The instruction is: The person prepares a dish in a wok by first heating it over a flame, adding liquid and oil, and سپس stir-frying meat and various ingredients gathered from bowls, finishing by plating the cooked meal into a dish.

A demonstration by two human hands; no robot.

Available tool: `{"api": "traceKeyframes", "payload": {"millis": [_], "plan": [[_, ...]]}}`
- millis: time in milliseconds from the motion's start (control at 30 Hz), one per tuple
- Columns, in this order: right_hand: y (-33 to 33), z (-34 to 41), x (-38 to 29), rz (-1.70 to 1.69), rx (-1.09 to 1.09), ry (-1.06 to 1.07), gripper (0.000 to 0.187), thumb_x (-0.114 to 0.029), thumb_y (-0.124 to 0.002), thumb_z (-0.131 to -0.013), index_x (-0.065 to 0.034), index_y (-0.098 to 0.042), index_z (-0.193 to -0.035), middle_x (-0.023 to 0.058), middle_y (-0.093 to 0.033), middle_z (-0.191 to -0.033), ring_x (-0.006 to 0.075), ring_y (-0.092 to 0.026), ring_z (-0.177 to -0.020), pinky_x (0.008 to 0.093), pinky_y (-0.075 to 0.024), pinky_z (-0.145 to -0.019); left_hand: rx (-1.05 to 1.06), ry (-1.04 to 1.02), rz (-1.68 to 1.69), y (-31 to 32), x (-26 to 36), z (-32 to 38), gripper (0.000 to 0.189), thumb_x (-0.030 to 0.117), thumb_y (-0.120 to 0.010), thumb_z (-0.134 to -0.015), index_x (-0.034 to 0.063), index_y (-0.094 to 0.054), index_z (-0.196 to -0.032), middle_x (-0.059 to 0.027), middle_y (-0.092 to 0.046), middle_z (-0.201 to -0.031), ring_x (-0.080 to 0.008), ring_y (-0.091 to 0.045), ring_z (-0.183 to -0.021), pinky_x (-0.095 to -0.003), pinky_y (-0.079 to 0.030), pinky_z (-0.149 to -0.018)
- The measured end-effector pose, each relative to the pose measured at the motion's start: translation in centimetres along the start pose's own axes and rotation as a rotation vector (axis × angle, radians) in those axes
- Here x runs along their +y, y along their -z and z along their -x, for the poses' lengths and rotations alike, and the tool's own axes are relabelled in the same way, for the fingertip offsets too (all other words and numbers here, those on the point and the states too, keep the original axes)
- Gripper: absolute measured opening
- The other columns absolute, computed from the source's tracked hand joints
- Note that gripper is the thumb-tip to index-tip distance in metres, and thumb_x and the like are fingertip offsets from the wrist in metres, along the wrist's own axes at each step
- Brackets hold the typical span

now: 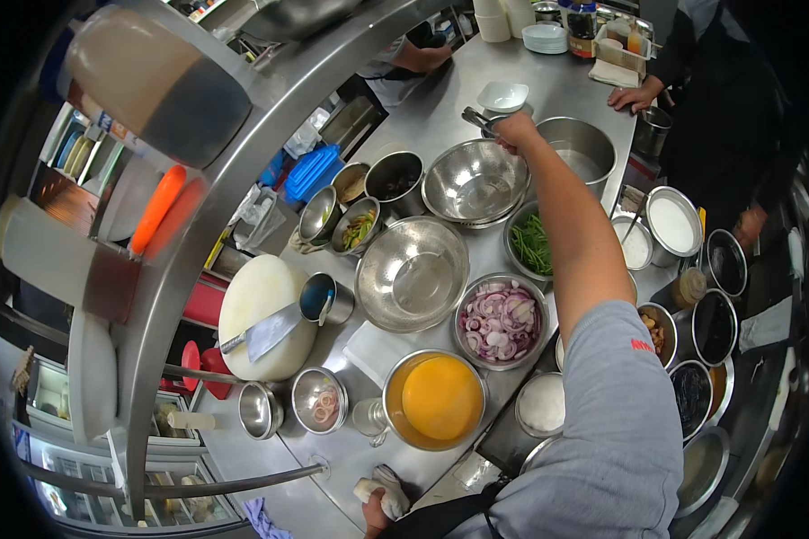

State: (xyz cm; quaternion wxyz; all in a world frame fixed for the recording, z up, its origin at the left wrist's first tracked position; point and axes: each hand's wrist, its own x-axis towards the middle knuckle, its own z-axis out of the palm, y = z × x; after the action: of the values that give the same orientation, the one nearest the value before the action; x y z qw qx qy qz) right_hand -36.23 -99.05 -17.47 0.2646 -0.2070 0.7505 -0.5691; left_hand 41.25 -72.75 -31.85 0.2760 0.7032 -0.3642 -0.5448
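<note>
My right hand [516,131] reaches far across the steel table, closed around the shafts of metal utensils [477,120]; their exact kind is unclear. It is above the edge of a perforated steel colander [477,182], near a white square bowl [503,97] and a large steel pot [580,149]. At the bottom, my left hand [375,515] grips a folded white cloth [385,495]. Under my right forearm sits a bowl of cut green vegetables [530,244], partly hidden. Closer lie a bowl of sliced red onions [501,322] and a pot of yellow liquid [443,397].
A cleaver [270,333] rests on a round white chopping block [263,286], beside a steel cup [325,298]. Another colander [412,273] stands mid-table. A steel overhead shelf [195,222] curves along the left. Across the table a co-worker's hand [632,96] leans on the edge; another person's arm [421,57] shows behind.
</note>
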Motion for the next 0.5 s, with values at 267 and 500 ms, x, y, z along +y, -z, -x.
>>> {"api": "traceKeyframes", "payload": {"millis": [267, 500], "plan": [[0.0, -3.2, 1.6, -0.150, 0.066, 0.038, 0.019, -0.006, -0.056, -0.074, 0.0008, -0.060, -0.056, 0.0121, -0.055, -0.050, 0.0201, -0.050, -0.038, 0.0343, -0.0372, -0.036, -0.101, -0.079, -0.250, 0.1, 0.0, -0.1, 0.031, 0.029, -0.058, -0.081, 0.0047, -0.060, -0.100, -0.0147, -0.064, -0.090, -0.0262, -0.063, -0.082, -0.0342, -0.050, -0.076], [0.7, -4.5, 1.1, 0.008, 0.098, 0.068, 0.020, -0.004, -0.054, -0.075, -0.0001, -0.059, -0.056, 0.0113, -0.056, -0.052, 0.0204, -0.051, -0.039, 0.0351, -0.0376, -0.036, -0.097, -0.065, -0.283, -0.1, 0.1, -1.0, 0.030, 0.028, -0.057, -0.082, 0.0053, -0.059, -0.101, -0.0154, -0.065, -0.091, -0.0277, -0.063, -0.082, -0.0353, -0.050, -0.076]]}}
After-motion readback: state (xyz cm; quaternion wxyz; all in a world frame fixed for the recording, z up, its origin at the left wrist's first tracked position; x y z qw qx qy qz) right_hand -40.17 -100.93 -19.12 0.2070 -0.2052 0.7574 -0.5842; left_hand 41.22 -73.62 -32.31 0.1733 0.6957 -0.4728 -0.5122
